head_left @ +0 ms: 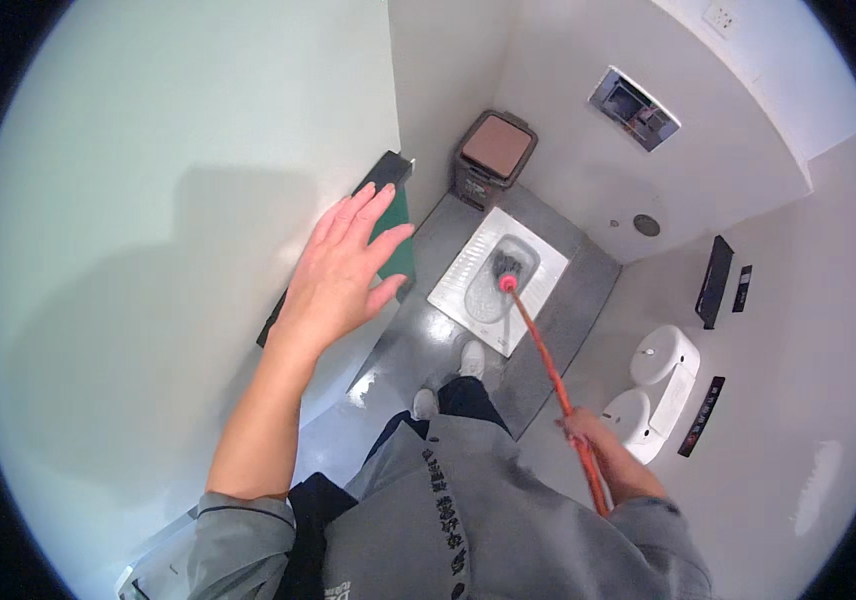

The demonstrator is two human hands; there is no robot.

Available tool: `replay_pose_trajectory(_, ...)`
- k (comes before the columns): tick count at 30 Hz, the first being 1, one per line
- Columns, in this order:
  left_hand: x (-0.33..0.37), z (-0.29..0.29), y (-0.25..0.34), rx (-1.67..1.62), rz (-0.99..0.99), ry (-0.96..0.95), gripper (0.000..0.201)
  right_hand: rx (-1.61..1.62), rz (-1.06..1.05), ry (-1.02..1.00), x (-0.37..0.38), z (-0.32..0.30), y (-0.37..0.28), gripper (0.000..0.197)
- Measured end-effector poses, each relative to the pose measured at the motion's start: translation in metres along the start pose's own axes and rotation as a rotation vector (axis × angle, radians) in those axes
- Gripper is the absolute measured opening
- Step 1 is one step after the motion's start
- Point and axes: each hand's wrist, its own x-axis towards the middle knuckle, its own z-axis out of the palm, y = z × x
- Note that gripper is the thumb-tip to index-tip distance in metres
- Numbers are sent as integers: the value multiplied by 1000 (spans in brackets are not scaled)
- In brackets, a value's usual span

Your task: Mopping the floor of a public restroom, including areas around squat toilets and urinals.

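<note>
My right hand (596,438) is wrapped round the long orange-red handle of a toilet brush (545,357). Down in the basin of a white squat toilet (456,283) sits its dark bristle head, below a pink-red collar. My left hand (338,262) is raised at the left, fingers stretched and thumb apart, holding nothing. Close behind that hand lies the edge of a pale door or partition (248,130) with a black fitting (386,172) and a green strip (397,245). Whether the fingers touch it, I cannot tell.
A dark bin with a brown lid (500,146) stands in the far corner beyond the toilet. White round paper dispensers (664,355) and a black shelf (715,282) are on the right wall. An open recess (634,108) shows in the far wall. The grey floor (413,345) looks shiny.
</note>
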Motion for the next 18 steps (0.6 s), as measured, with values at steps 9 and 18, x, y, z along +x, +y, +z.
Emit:
replay_pose_trajectory(9, 4, -5, -31, -53, -95, 61, 42, 1477, 164, -471, -32, 74, -17, 41)
replay_pose_trajectory(18, 23, -2, -25, -58, -177, -24, 42, 502, -91, -70, 88, 65, -13, 40)
